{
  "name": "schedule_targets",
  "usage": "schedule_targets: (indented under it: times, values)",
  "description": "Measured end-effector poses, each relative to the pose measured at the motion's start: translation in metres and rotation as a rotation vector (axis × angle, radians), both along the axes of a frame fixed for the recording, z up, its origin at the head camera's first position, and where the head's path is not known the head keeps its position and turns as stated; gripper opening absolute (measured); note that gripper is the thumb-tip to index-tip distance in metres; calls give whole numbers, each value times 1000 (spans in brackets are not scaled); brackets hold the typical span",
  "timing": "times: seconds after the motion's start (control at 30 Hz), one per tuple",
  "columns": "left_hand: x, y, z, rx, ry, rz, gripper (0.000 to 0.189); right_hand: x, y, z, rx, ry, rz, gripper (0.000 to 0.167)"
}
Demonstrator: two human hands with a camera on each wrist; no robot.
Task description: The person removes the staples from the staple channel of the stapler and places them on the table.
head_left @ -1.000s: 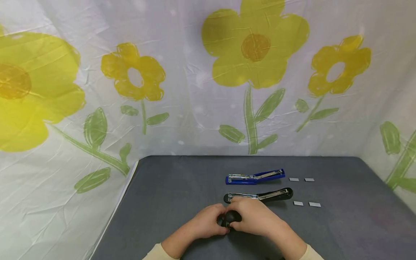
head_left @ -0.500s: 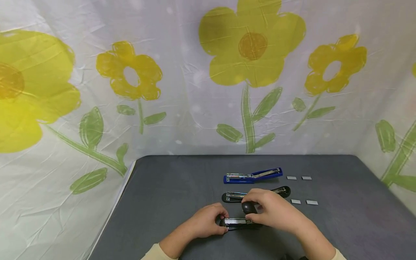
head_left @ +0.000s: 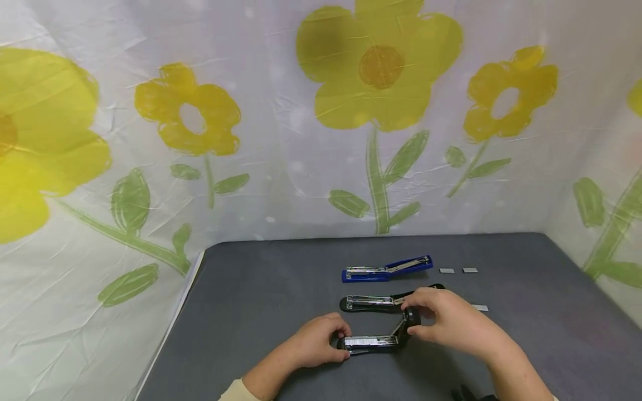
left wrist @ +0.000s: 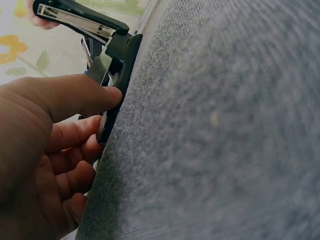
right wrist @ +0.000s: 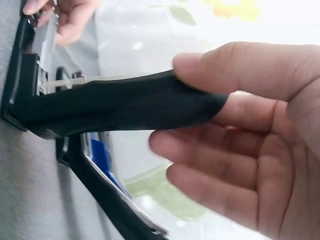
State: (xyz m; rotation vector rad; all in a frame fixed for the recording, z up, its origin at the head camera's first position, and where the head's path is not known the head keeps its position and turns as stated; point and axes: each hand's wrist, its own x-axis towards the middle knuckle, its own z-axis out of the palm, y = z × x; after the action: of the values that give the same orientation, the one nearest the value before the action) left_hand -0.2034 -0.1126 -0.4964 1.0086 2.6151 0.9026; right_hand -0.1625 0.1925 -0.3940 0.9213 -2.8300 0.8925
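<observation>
A black stapler (head_left: 371, 342) lies folded wide on the table, its silver staple channel bare. My left hand (head_left: 321, 341) pinches the front end of its base between thumb and fingers; the left wrist view shows the thumb on the base edge (left wrist: 120, 100). The stapler's top arm stands steeply raised at the right end, and my right hand (head_left: 451, 323) grips the tip of it. In the right wrist view the thumb lies over the end of this black arm (right wrist: 130, 102), with the fingers beneath.
Just behind lies another unfolded black stapler (head_left: 368, 302), partly hidden by the right hand. Farther back is a blue stapler (head_left: 366, 274), also unfolded. Small pale strips (head_left: 470, 270) lie to the right. A dark object (head_left: 466, 394) shows at the bottom edge. A flowered curtain (head_left: 281, 167) surrounds the table.
My right hand has moved right from beside the left hand, swinging the stapler's top arm up and back and uncovering the channel. The left hand has stayed at the base's front end.
</observation>
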Motion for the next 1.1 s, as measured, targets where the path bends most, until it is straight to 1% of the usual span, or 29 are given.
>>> schedule_targets:
  times: [0.07, 0.2, 0.3, 0.4, 0.5, 0.6, 0.77, 0.9, 1.03, 1.1]
  values:
    - [1, 0, 0, 2, 1, -10, 25, 3, 5, 3, 33, -27, -23, 28]
    - [0, 0, 0, 10, 7, -22, 25, 8, 17, 6, 88, -142, -87, 29]
    - [0, 0, 0, 9, 11, -23, 26, 6, 22, 6, 120, -227, -125, 31]
    - [0, -1, 0, 9, 9, -23, 26, 2, 23, 5, 171, -261, -167, 32]
    - [-1, -1, 0, 10, 6, -21, 26, -1, 23, 4, 224, -276, -199, 31]
    - [-1, -1, 0, 9, -1, -17, 26, -3, 24, -1, 259, -275, -220, 29]
    - [-2, -2, -1, 5, -8, -15, 26, -3, 22, -8, 262, -299, -268, 29]
    - [-3, -2, -3, 4, -6, -15, 26, -3, 21, -9, 255, -325, -274, 27]
    - [-3, -3, -4, 12, -12, -12, 26, -2, 17, -8, 246, -290, -250, 25]
    - [-3, -3, -4, 16, -16, -11, 26, -2, 12, -8, 233, -242, -228, 25]
